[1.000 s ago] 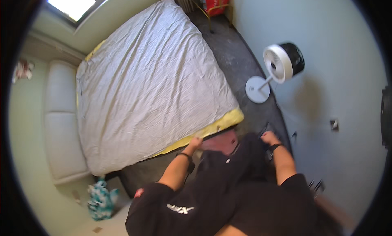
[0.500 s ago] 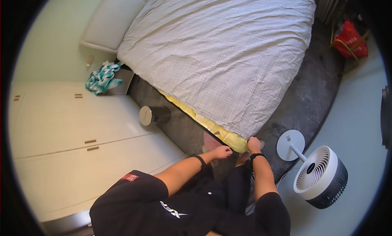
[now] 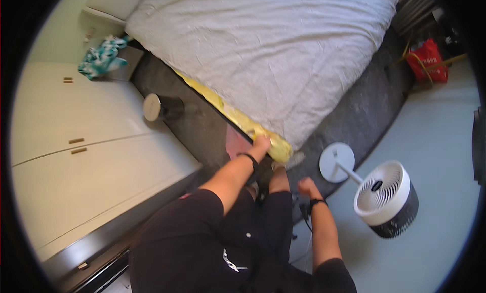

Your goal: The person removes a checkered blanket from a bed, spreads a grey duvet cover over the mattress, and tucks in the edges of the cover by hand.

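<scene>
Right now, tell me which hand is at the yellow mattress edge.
The left hand, at the yellow mattress edge below the rumpled pale-grey sheet; the right hand is apart.

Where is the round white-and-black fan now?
In the head view, the fan stands at lower right, beside the pale blue wall and below the shiny red bag.

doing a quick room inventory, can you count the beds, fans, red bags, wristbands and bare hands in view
Bed: 1
Fan: 1
Red bag: 1
Wristbands: 2
Hands: 2, left hand and right hand
Total: 7
</scene>
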`<state>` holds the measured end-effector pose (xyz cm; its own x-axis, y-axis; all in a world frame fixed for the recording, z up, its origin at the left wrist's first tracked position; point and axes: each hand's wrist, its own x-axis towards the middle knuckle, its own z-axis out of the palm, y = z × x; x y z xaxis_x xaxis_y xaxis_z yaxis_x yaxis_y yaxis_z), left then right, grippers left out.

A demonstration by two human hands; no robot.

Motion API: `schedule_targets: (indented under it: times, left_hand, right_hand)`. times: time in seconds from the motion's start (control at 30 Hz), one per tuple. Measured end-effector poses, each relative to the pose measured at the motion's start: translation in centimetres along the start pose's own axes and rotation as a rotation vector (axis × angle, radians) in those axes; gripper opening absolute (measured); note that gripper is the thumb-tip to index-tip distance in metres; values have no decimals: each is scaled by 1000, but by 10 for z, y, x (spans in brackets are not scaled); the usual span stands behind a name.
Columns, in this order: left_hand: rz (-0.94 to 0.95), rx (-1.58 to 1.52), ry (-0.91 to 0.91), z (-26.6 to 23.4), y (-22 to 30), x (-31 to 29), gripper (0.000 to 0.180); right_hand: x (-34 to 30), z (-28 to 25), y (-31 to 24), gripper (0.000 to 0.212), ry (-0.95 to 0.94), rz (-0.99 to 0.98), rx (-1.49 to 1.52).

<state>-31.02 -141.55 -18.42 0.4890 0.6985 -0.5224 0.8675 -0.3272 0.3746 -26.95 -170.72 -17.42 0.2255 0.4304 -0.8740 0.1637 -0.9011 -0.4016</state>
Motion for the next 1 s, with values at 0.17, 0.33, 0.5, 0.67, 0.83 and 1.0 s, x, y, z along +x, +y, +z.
schedule_targets:
  times: [0.17,0.33,0.5,0.67,0.83,1.0]
  left_hand:
    - [-355,-818,-371,-13,29,-31,24]
    - [-491,-821,-475,-28,61,-35,33]
    - [-541,-910,-345,-19,74,1,28]
    - [-538,-733,-364,15,75,17,29]
    - [-77,-209,-122,20,-3,80,31]
    - [-140,-590,-297,43,10,56,30]
  right_hand:
    - [26,7,-36,27,351,171,1185]
    - [45,-19,-60,30,748,-52,288]
    - [24,-65,-88,22,571,-15,84]
    - [16,-70,-65,23,648,10,66]
    - [32,-86,-122,30,672,-94,53]
    - [44,-93,-81,25,524,-23,-65]
